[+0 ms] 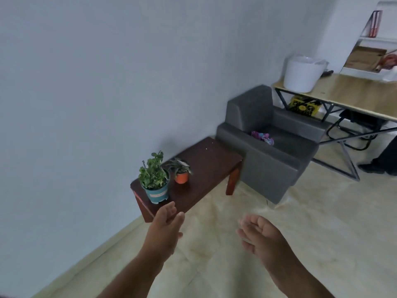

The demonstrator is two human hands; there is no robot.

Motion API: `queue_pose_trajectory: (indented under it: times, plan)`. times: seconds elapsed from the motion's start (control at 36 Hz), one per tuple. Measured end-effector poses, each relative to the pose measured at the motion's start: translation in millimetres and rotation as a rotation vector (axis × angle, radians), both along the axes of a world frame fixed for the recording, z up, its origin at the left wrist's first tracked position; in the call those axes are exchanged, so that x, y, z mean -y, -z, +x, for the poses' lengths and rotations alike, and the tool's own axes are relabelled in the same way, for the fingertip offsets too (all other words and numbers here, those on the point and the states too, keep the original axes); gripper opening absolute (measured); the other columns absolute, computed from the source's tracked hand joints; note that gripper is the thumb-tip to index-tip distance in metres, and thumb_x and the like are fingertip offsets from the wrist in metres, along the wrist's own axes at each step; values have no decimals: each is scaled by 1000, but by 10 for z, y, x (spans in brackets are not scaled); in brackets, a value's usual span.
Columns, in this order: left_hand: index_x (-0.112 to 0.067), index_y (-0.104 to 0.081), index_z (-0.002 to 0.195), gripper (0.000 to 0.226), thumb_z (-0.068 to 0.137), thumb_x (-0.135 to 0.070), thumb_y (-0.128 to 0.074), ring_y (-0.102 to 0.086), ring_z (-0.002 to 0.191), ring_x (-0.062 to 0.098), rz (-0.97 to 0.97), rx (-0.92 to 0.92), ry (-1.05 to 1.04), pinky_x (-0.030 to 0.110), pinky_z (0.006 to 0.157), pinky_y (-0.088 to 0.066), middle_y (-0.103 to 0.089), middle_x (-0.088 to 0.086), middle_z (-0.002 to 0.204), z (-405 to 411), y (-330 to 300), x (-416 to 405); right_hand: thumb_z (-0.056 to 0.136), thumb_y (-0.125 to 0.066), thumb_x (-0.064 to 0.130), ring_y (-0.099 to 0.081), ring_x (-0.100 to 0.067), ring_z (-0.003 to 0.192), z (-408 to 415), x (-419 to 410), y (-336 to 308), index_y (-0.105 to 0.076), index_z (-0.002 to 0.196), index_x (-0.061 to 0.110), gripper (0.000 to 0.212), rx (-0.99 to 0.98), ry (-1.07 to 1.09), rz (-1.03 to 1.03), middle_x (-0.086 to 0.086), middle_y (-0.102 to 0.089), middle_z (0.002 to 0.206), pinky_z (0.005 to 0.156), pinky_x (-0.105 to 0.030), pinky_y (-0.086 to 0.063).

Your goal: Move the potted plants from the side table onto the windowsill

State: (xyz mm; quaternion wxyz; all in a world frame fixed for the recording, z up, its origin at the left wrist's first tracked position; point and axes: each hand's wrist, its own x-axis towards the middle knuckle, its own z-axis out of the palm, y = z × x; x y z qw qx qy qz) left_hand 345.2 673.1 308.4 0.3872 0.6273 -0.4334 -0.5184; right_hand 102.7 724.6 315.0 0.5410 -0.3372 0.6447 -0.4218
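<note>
A dark brown side table (206, 164) stands against the white wall. Two potted plants sit at its near left end: a leafy green plant in a blue pot (156, 193) and, just behind it to the right, a smaller plant in an orange pot (181, 177). My left hand (166, 226) is stretched forward with relaxed fingers, just short of the blue pot and holding nothing. My right hand (261, 234) hovers over the floor to the right, palm up and fingers loose, also holding nothing. No windowsill is in view.
A grey armchair (268, 151) with a purple bundle on its seat stands right of the table. Behind it is a wooden desk (352, 93) with a white bucket (303, 72), shelves above. Pale tiled floor (279, 211) lies open in front.
</note>
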Motion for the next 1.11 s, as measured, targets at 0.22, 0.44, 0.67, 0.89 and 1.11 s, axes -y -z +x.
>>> queue_pose_trajectory:
  times: [0.22, 0.44, 0.67, 0.89, 1.11]
  plan:
    - [-23, -46, 143, 52, 95, -25, -65, -64, 113, 21, 11, -20, -119, 39, 81, -57, -56, 1, 138, -643, 167, 730, 99, -61, 38, -66, -8, 115, -728, 993, -72, -49, 144, 20, 50, -37, -171, -10, 9, -66, 124, 97, -28, -55]
    - [-24, -47, 143, 51, 95, -27, -64, -65, 112, 16, 39, -11, -235, 42, 87, -60, -56, -1, 138, -752, 326, 1293, 101, -60, 30, -68, -16, 116, -818, 1945, -28, -48, 146, 13, 50, -46, -280, 15, -4, -68, 127, 98, -33, -58]
    - [-22, -44, 145, 51, 97, -24, -62, -63, 116, 17, 57, -131, -369, 38, 86, -58, -53, -3, 140, -705, 643, 2155, 100, -61, 28, -69, -11, 111, -620, 3014, 205, -52, 142, 14, 45, -66, -328, 35, 6, -66, 121, 99, -38, -57]
    - [-26, -45, 144, 50, 97, -25, -62, -63, 114, 18, 105, -194, -444, 40, 85, -58, -53, -1, 140, -619, 918, 2955, 102, -59, 25, -67, -10, 112, -417, 4051, 284, -52, 141, 14, 42, -110, -395, 73, 2, -65, 125, 95, -32, -56]
    - [-32, -46, 141, 48, 96, -28, -63, -62, 115, 15, 169, -137, -470, 40, 87, -59, -55, -5, 137, -576, 1077, 3407, 102, -58, 25, -66, -9, 112, -227, 4641, 587, -52, 140, 14, 40, -75, -480, 156, 3, -64, 126, 94, -31, -56]
